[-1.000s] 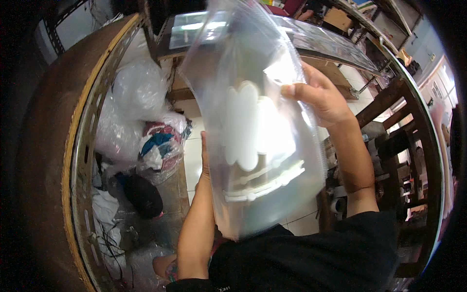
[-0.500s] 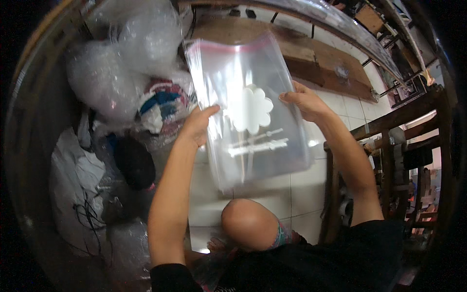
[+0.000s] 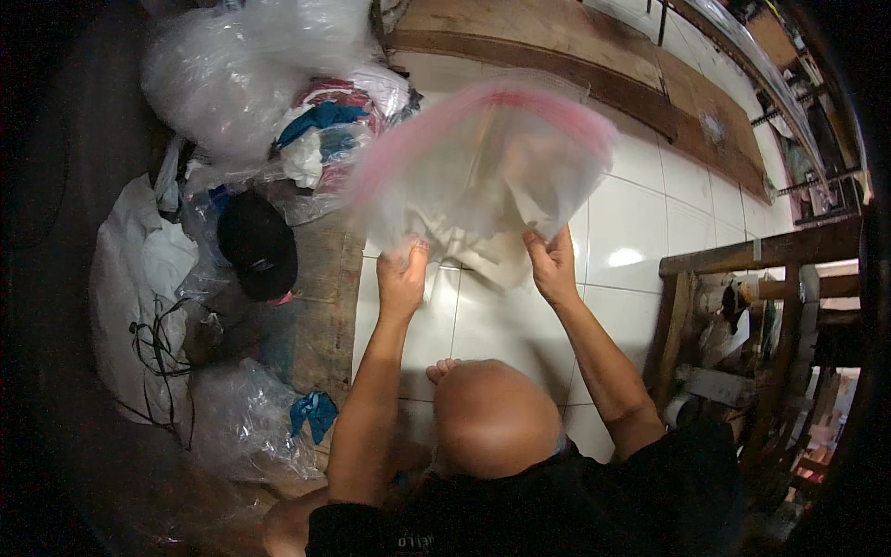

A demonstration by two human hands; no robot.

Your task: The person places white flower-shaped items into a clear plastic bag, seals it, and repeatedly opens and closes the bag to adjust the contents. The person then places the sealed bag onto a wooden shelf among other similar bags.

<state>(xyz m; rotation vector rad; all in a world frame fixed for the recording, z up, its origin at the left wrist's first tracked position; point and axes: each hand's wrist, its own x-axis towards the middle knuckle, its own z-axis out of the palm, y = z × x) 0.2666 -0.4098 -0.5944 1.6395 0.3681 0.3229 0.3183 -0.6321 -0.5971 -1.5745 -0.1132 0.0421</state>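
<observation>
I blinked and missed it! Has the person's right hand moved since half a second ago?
Yes. Measured against the long wooden board, the right hand now appears farther from it, lower in the picture, toward the person.

Head view, one: left fisheye of a head-worn pair; upright, unmirrored. Faced steeply down over the wearer's knee [image 3: 497,422] toward tiled floor [image 3: 626,218]. Left hand [image 3: 402,274] and right hand [image 3: 554,267] lay close below, about mid-picture; straight edges bowed toward the dark rim.

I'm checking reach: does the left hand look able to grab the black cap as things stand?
Probably not: the left hand holds the pink-edged clear plastic, though the black cap looks uncovered.
</observation>
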